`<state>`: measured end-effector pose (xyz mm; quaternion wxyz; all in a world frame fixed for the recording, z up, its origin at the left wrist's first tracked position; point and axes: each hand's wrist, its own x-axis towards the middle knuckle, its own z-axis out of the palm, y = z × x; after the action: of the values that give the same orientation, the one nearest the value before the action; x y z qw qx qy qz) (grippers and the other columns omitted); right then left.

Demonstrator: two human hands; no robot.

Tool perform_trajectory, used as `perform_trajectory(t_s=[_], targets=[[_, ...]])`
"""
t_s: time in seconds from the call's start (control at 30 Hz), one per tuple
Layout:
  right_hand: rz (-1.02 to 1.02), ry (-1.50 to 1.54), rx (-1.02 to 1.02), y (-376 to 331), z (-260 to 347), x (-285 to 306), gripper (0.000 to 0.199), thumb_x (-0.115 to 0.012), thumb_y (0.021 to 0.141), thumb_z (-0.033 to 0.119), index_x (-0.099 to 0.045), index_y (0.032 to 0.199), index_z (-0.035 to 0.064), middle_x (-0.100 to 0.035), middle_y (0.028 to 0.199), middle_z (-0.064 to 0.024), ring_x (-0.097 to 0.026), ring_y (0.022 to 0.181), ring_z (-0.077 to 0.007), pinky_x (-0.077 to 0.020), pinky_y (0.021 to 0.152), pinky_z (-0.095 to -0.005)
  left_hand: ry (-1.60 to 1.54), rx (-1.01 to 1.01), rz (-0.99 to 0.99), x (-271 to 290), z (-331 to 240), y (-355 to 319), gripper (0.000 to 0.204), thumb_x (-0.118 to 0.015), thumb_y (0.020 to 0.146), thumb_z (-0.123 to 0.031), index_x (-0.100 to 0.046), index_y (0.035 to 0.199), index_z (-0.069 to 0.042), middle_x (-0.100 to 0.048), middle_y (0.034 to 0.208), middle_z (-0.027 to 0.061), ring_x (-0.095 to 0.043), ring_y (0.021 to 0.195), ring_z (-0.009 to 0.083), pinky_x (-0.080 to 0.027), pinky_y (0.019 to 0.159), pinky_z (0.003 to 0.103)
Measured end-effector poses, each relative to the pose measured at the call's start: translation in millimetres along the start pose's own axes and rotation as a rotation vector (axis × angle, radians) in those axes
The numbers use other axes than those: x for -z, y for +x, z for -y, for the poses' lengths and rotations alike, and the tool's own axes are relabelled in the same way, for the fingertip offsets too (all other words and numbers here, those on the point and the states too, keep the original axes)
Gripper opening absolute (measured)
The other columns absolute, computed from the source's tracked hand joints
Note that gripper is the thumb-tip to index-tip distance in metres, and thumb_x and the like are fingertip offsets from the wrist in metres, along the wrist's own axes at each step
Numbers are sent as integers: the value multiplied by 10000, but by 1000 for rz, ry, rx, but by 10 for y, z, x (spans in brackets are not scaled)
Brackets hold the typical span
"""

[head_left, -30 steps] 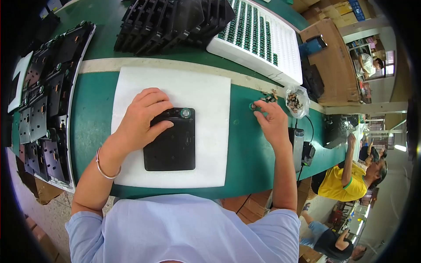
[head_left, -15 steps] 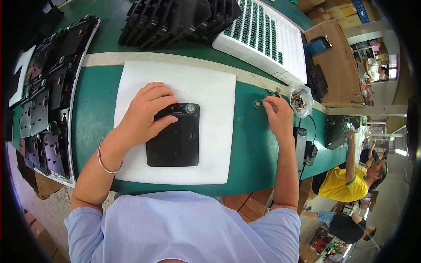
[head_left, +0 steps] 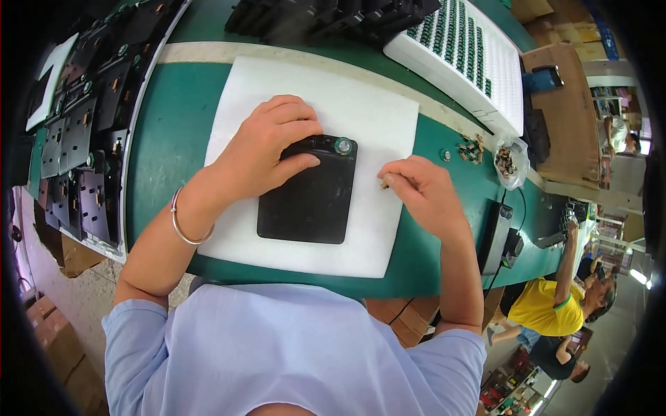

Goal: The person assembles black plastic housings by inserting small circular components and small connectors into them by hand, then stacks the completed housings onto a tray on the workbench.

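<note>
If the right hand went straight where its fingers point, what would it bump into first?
Probably the right edge of the black panel, near the round green-rimmed part. How high the right hand is looks unclear, so it might pass over instead.

The left arm [head_left: 156, 260] is bent at the elbow, its forearm angled forward and inward; I note the left hand [head_left: 274, 142] palm down, fingers curled side by side, thumb standing apart from them. The right forearm [head_left: 461, 277] points nearly straight forward, the right hand [head_left: 424, 195] turned inward, thumb and forefinger closed in a pinch. The hands are apart, the left one farther forward.
</note>
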<state>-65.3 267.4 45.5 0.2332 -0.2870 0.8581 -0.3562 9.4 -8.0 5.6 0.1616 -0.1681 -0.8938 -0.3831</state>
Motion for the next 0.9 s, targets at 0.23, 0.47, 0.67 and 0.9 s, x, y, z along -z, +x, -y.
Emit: perform_trajectory(t_s=[0.23,0.47,0.67,0.9], targets=[[-217,13,-68,-99,-12,-5,198,-678,860,63,-677,1057,40,-609,845,-64,-539,659,-125,-459,610,-267,-28,-10,6,2,7,-22,373,-803,692,-80,-652,1026,-12,-621,1090,124,-559,1102,339,-474,940,420],[-224,-179,-2,-137,130,-188,294,-765,760,69,-673,1038,52,-622,863,-43,-481,602,-107,-436,580,-256,-12,-17,11,1,11,-16,373,-802,696,-83,-652,1030,-13,-622,1089,116,-560,1102,333,-476,939,421],[-207,-184,35,-139,109,-172,273,-749,756,56,-682,1021,55,-622,855,-43,-488,600,-117,-434,574,-267,-2,-1,-13,-16,8,-20,328,-802,702,-89,-658,987,-13,-639,1052,100,-569,1095,307,-467,957,409],[-204,-199,-1,-162,97,-176,289,-689,800,40,-669,1088,54,-654,887,-65,-564,616,-165,-489,581,-306,-11,4,-7,-10,6,-16,323,-802,704,-90,-658,983,-15,-639,1051,95,-572,1093,303,-466,960,407]])
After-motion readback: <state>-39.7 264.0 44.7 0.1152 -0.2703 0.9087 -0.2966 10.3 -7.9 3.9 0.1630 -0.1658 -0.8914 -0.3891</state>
